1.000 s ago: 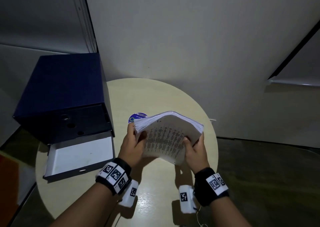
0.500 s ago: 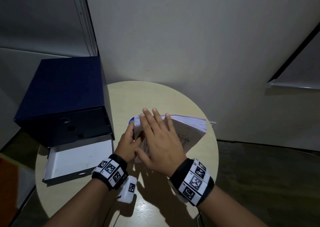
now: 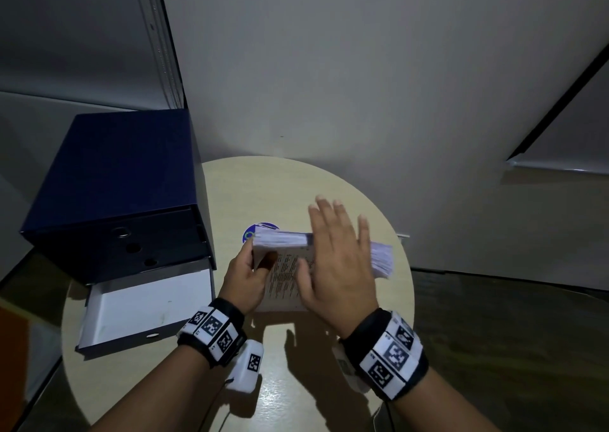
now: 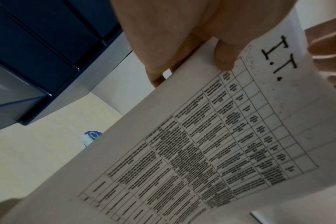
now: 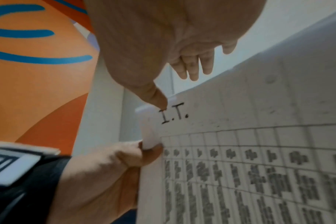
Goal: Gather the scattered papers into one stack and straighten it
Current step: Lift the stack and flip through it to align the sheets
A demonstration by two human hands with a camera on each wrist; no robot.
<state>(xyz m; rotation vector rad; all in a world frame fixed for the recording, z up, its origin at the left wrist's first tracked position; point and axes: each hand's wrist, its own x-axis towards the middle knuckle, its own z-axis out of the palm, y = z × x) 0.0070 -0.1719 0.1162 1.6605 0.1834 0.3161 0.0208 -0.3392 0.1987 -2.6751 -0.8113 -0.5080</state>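
Observation:
A thick stack of printed papers (image 3: 283, 276) stands on edge, tilted, over the round table (image 3: 263, 187). Its front sheet (image 4: 201, 144) bears a table of text and the letters "I.T.". My left hand (image 3: 245, 278) grips the stack's left edge, thumb on the front sheet (image 5: 240, 151). My right hand (image 3: 336, 260) hovers flat over the stack's top edge, fingers straight and spread. In the right wrist view its thumb tip touches the sheet's top corner. The right end of the stack (image 3: 382, 260) juts out past the right hand.
A dark blue file box (image 3: 115, 187) stands at the table's left with its white drawer (image 3: 145, 306) pulled open. A blue round sticker (image 3: 257, 229) lies on the table behind the stack. A wall rises close behind the table.
My right hand let go of the stack's right side, came over its top with flat fingers, then slid right along the top edge. The left hand kept its grip.

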